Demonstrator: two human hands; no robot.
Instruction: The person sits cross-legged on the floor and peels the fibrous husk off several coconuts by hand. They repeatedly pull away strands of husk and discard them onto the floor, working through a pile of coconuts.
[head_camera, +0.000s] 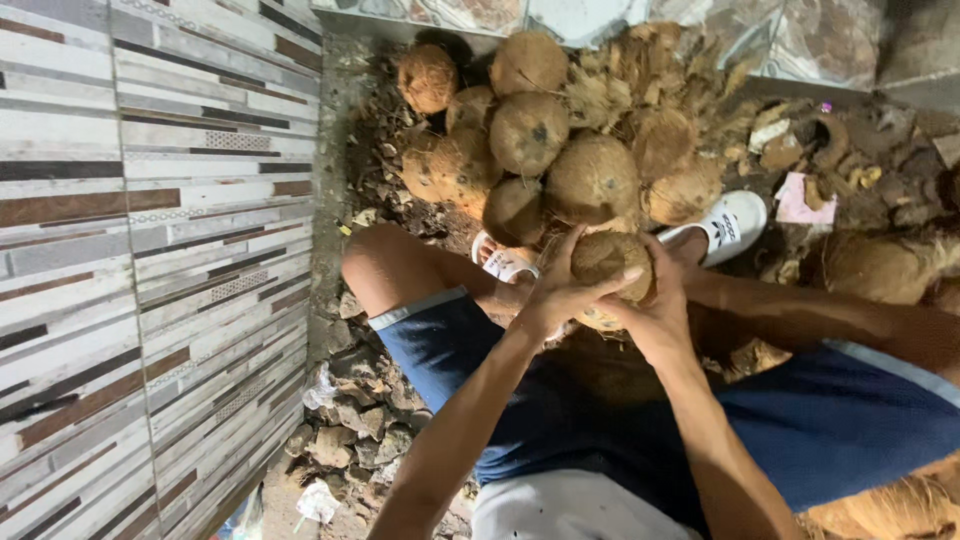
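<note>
Both my hands grip one brown husked coconut (606, 262) held between my knees. My left hand (562, 290) wraps its left side, fingers spread over the top. My right hand (655, 318) clasps its right and lower side. Just beyond it lies a heap of several more husked coconuts (560, 150). I am seated in blue shorts (470, 350), and my feet in white sandals (730, 222) rest against the heap.
A striped tiled wall (150, 250) fills the left. Torn husk fibre and shell pieces (690, 70) lie behind and right of the heap. Another coconut (880, 265) sits at the right. Rubble and scraps (345, 430) cover the ground by my left thigh.
</note>
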